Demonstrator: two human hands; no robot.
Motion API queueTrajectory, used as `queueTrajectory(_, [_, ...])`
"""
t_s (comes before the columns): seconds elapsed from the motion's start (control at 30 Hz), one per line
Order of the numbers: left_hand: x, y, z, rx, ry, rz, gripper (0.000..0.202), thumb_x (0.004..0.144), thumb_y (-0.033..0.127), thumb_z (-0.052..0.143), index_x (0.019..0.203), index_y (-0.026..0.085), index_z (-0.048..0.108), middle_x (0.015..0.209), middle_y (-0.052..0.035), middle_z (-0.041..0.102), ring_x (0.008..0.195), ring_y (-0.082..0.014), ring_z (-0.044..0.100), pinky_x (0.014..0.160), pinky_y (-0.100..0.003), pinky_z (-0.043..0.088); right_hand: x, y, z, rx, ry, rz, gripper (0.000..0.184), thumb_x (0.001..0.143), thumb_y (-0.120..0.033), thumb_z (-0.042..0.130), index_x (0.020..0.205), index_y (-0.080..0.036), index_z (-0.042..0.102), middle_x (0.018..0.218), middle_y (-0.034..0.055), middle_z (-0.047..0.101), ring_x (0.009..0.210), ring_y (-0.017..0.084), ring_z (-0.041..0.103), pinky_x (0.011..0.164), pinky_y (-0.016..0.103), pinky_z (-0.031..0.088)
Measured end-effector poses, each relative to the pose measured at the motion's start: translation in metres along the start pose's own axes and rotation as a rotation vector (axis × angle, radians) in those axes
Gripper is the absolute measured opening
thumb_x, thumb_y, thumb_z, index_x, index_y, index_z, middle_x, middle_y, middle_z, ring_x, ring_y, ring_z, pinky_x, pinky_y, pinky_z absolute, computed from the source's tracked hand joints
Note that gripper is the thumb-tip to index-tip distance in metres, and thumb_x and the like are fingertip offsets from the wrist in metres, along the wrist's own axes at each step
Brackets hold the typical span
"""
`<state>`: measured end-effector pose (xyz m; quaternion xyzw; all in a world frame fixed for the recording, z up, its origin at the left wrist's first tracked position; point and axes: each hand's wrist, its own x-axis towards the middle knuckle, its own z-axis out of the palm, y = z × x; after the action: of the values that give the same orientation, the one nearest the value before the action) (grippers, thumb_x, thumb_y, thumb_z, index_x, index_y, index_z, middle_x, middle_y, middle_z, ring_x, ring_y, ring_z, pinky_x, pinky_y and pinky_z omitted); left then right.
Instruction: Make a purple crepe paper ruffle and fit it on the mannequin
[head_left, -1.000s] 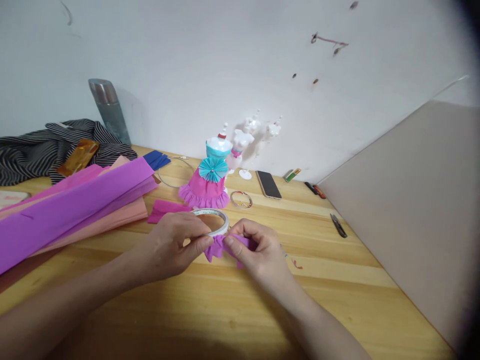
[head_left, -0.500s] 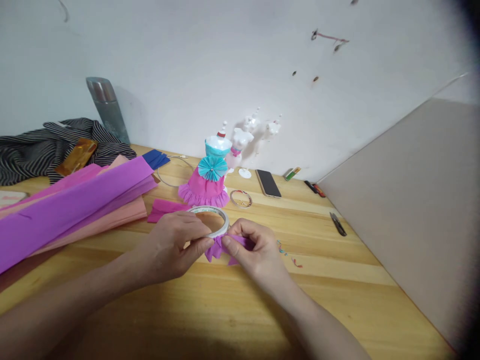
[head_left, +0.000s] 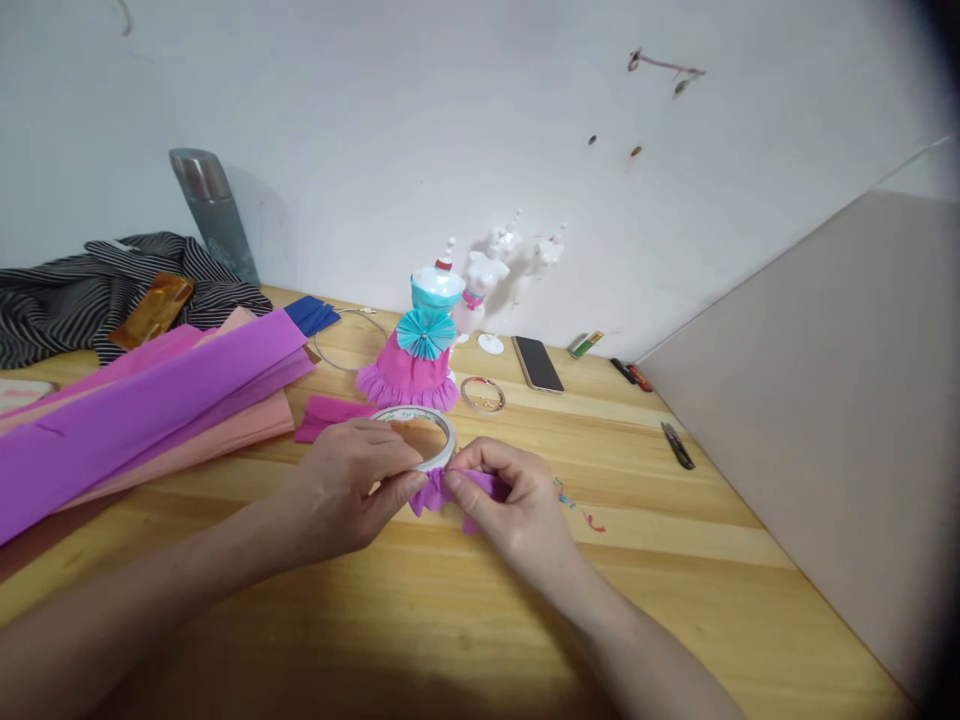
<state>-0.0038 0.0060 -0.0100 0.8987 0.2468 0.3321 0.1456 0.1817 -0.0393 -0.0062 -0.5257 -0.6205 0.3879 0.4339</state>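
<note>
My left hand [head_left: 346, 487] and my right hand [head_left: 511, 505] meet over the wooden table [head_left: 450, 620]. Both pinch a small gathered piece of purple crepe paper [head_left: 431, 494] between thumb and fingers. A roll of white tape [head_left: 426, 432] lies flat just behind my fingertips, touching or nearly touching the left hand. Beyond it stands a small dress form wearing a pink ruffled skirt [head_left: 409, 377] with a teal paper fan and teal top.
Long purple and pink crepe sheets [head_left: 142, 410] lie at the left, with a striped cloth [head_left: 90, 290] and a grey bottle [head_left: 214, 215] behind. A phone [head_left: 537, 363], a small ring [head_left: 482, 395], white dress forms [head_left: 480, 285], snips [head_left: 677, 446] and a grey panel [head_left: 840, 400] are at the right.
Both hands stay pinched on the purple paper. My right hand's fingers have shifted slightly along it, and the view has tilted down a little.
</note>
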Motion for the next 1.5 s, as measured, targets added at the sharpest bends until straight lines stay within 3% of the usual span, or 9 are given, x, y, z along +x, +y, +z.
queueTrajectory(0.53, [0.000, 0.003, -0.001, 0.037, -0.004, 0.003, 0.032, 0.093, 0.017, 0.047, 0.061, 0.016, 0.052, 0.054, 0.0015, 0.051, 0.055, -0.0115, 0.044, 0.054, -0.024, 0.030, 0.001, 0.005, 0.004, -0.031, 0.056, -0.043, 0.023, 0.077, -0.029, 0.060, 0.058, -0.019, 0.050, 0.049, -0.0057, 0.041, 0.045, 0.008, 0.031, 0.042, 0.021, 0.025])
queueTrajectory(0.8, [0.001, 0.002, 0.002, -0.060, -0.038, 0.026, 0.034, 0.091, 0.015, 0.045, 0.057, 0.016, 0.050, 0.054, 0.0014, 0.050, 0.054, -0.0114, 0.042, 0.054, -0.025, 0.031, 0.002, 0.013, 0.007, 0.134, -0.025, 0.119, 0.035, 0.075, -0.041, 0.067, 0.057, -0.022, 0.044, 0.045, -0.0047, 0.044, 0.042, 0.008, 0.034, 0.039, 0.020, 0.024])
queueTrajectory(0.97, [0.003, -0.002, -0.002, -0.373, -0.136, -0.170, 0.037, 0.093, 0.019, 0.046, 0.060, 0.014, 0.062, 0.054, 0.0022, 0.052, 0.053, -0.0092, 0.045, 0.053, -0.023, 0.032, 0.004, 0.002, -0.004, 0.159, -0.066, 0.144, 0.036, 0.074, -0.045, 0.068, 0.058, -0.020, 0.047, 0.048, -0.0050, 0.043, 0.044, 0.007, 0.033, 0.041, 0.021, 0.023])
queueTrajectory(1.1, [0.003, -0.003, -0.006, -0.500, -0.176, -0.299, 0.036, 0.093, 0.022, 0.047, 0.062, 0.013, 0.064, 0.056, 0.0015, 0.055, 0.055, -0.0095, 0.045, 0.053, -0.022, 0.032, 0.004, -0.002, -0.010, 0.168, -0.035, 0.112, 0.028, 0.074, -0.038, 0.066, 0.061, -0.019, 0.052, 0.051, -0.0049, 0.043, 0.046, 0.007, 0.032, 0.042, 0.021, 0.022])
queueTrajectory(1.5, [0.000, -0.004, -0.004, -0.538, -0.216, -0.331, 0.036, 0.093, 0.025, 0.050, 0.064, 0.012, 0.067, 0.058, 0.0003, 0.059, 0.058, -0.0095, 0.048, 0.056, -0.021, 0.033, 0.002, 0.001, -0.006, 0.140, -0.019, 0.110, 0.018, 0.071, -0.030, 0.065, 0.063, -0.017, 0.056, 0.054, -0.0031, 0.048, 0.048, 0.007, 0.035, 0.043, 0.020, 0.026])
